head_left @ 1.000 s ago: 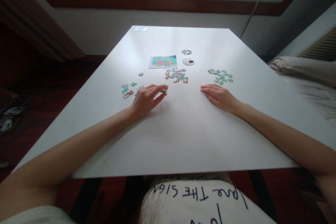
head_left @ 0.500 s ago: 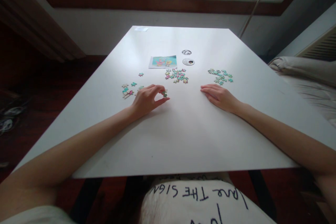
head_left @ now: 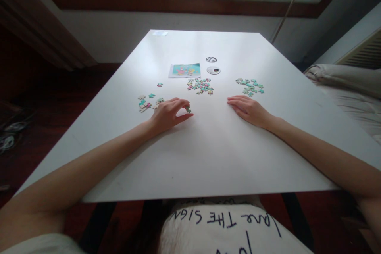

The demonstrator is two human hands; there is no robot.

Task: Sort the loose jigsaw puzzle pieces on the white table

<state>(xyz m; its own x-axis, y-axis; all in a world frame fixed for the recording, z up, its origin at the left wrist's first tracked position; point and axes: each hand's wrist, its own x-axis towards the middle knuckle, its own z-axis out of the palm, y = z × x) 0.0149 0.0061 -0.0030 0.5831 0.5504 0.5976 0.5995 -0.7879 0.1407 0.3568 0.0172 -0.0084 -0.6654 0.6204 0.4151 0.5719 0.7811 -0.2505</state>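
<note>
Between thumb and fingers, my left hand (head_left: 170, 113) grips a small greenish jigsaw piece (head_left: 188, 109) just above the table. My right hand (head_left: 249, 110) lies flat on the white tabletop, fingers stretched out and holding nothing. Beyond the hands, a middle pile of jigsaw pieces (head_left: 200, 85) in teal, pink and yellow lies loose. A looser group of pieces (head_left: 144, 105) is left of my left hand, partly hidden by it. Just past my right fingertips is a group of mostly green pieces (head_left: 251, 87). A single piece (head_left: 160, 84) lies apart.
A picture card (head_left: 185, 70) with cartoon figures lies behind the middle pile. Two round items, a lid-like disc (head_left: 211, 59) and a shallow round tin (head_left: 213, 70), are to its right. A clear sheet (head_left: 160, 33) is at the table's far left corner.
My left hand has shifted slightly towards me and to the right with the jigsaw piece, uncovering more of the left group. My right hand stays still.
</note>
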